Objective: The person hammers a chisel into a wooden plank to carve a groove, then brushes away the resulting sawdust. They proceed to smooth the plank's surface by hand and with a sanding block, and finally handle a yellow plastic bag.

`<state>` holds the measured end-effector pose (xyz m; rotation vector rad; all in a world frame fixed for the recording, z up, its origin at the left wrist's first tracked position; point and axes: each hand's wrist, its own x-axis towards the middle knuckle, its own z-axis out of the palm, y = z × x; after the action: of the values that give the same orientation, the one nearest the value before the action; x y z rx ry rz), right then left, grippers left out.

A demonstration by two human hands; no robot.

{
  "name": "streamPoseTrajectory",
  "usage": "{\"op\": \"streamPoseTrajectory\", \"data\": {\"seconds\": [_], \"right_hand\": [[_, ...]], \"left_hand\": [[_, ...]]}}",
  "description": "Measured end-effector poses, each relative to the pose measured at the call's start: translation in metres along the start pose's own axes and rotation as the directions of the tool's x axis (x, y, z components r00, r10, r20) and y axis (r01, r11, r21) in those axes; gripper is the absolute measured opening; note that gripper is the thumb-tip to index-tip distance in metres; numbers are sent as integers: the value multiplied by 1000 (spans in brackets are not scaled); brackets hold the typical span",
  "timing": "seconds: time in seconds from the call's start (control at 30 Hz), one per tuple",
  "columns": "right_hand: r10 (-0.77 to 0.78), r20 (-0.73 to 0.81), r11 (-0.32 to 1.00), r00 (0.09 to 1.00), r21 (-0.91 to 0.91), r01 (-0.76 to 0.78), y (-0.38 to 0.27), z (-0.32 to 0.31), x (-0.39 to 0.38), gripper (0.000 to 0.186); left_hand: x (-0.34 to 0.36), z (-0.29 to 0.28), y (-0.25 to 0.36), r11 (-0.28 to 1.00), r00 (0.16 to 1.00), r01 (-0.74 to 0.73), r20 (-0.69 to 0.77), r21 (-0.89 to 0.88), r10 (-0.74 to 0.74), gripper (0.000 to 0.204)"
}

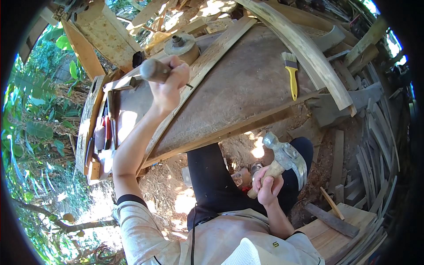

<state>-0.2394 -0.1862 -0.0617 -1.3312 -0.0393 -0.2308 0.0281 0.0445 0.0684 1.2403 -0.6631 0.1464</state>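
Observation:
My left hand (170,86) is stretched out over the wooden work table (238,88) and grips the rounded wooden handle of a chisel-like tool (152,70), pressed against a long pale plank (203,62) that lies diagonally on the table. My right hand (268,185) is down near my lap and holds a claw hammer (285,157) by its wooden handle, the steel head raised beside my dark-trousered knee.
A yellow-handled paintbrush (291,73) lies on the table. A curved wooden slat (309,53) runs along the table's far side. A round metal-topped block (181,46) stands behind my left hand. Hand tools (104,132) sit in a tray at the left. Scrap planks (371,159) pile at the right.

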Motion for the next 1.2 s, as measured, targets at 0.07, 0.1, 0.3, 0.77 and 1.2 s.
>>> {"op": "streamPoseTrajectory", "data": {"seconds": [0.07,0.1,0.3,0.77,1.2], "right_hand": [[25,-9,1000,1000,12,-25,-1,1,0,51],[35,-9,999,999,20,-34,-1,2,0,51],[43,-1,999,999,30,-43,-2,3,1,53],[-705,197,615,682,-310,725,-11,11,35,45],[-765,38,615,643,-256,746,26,22,33,17]], "left_hand": [[4,-3,8,1000,999,-16,29,-17,16,30],[6,-5,11,999,999,-27,42,-23,28,30],[0,-3,-9,995,999,44,-6,92,-43,29],[-30,45,-39,816,771,-375,637,440,10,15],[-34,46,-48,777,760,-429,648,461,36,17]]}}
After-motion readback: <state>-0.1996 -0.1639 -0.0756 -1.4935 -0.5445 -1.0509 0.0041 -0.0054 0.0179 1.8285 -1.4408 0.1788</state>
